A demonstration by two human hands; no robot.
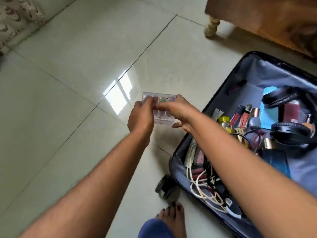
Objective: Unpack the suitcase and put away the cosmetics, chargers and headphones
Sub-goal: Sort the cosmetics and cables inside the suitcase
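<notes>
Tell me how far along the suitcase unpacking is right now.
Early stage. Done: nothing visibly put away. In hand: the left hand and right hand both grip a clear plastic case above the tiled floor. Left: the open suitcase holds black headphones, lipsticks and glosses, and tangled white and black cables.

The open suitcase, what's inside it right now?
The suitcase holds black headphones, lipsticks, white and black cables and a blue item. The right forearm covers part of it.
</notes>
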